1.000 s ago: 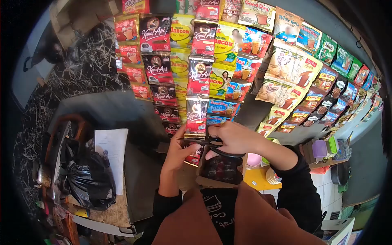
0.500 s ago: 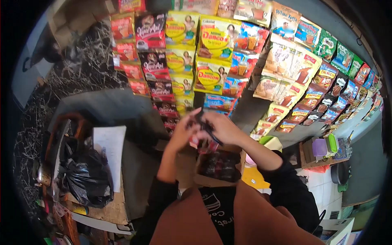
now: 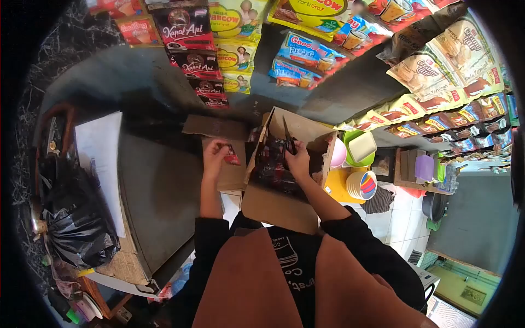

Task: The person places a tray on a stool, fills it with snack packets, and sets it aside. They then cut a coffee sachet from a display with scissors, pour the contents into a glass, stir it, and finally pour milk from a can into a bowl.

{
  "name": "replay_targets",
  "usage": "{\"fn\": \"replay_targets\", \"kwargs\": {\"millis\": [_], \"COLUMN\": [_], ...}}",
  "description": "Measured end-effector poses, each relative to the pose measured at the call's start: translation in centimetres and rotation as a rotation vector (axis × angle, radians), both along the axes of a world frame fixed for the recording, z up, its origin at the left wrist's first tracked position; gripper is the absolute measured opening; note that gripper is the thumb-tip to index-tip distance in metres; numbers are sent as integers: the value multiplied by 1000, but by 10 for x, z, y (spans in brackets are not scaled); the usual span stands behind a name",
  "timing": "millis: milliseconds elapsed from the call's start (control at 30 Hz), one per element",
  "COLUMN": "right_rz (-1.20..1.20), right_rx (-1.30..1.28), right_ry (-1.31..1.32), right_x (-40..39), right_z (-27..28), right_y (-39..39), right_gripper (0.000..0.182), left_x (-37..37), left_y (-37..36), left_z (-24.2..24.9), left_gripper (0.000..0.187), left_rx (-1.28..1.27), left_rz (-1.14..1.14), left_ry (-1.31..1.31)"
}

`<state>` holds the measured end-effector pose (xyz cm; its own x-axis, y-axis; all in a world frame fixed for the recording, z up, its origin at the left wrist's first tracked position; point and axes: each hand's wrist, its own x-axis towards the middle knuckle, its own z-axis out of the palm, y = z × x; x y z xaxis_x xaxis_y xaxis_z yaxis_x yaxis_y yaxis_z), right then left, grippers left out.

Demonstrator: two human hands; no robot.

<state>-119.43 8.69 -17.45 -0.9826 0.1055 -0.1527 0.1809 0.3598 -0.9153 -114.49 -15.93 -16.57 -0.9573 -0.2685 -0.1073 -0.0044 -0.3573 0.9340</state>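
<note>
Pinched in my left hand (image 3: pixel 217 152) is a small red and dark sachet (image 3: pixel 232 156), above a cardboard flap left of the open box. My right hand (image 3: pixel 297 161) grips dark scissors (image 3: pixel 287 131), whose blades point up and away over the open cardboard box (image 3: pixel 281 210). Dark packets with red parts (image 3: pixel 270 169) lie inside that box.
Sachet strips hang ahead, including Kapal Api packs (image 3: pixel 186 30) and blue packs (image 3: pixel 301 52). A black plastic bag (image 3: pixel 76 229) and white paper (image 3: pixel 101 153) are at left. Stacked cups (image 3: pixel 361 185) and a green container (image 3: pixel 358 147) stand right of the box.
My hands have moved apart and down from the hanging strips, the left one with a sachet, the right one over the box. The view has shifted, and more of the box shows.
</note>
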Motion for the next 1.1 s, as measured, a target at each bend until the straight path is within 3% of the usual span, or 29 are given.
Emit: {"fn": "replay_targets", "kwargs": {"millis": [100,233,367,433,500,600,700,733,767,867,967,1033,1100], "right_rz": [108,198,55,78,320,475,383,375,370,387,365,370,489], "right_rx": [-92,140,213,152,50,-66,-16,-302,-311,-948,-1036,-1014,-861], "right_ry": [82,254,432,430,509,529,400,234,250,-101,-10,106,275], "right_x": [-11,-19,-23,-20,-6,19,24,22,17,19,31,24,19], "right_z": [-20,-6,-14,13,49,95,140,156,170,218,246,257,282], "right_y": [-14,-53,-59,-46,-28,-9,-7,-11,-14,-21,-23,-24,-18], "right_gripper": [44,41,33,27,25,25,26,27,27,21,19,19,20], "left_x": [19,32,42,51,61,73,81,84,87,86,85,87,93], "left_y": [1,8,20,23,22,9,13,17,21,51,70,83,88], "left_z": [5,21,42,52,60,78,110,125,139,171,162,173,179], "left_gripper": [7,8,10,11,14,19,24,20,18,23,22,20,12], "left_rx": [-20,22,-27,-16,14,-47,-38,-34,-32,18,-122,-200,-163], "left_rz": [-8,11,-8,-96,-106,-179,-215,-210,-204,-293,-468,-457,-537], "left_ry": [12,-4,10,64,78,74,326,338,348,315,254,342,308]}}
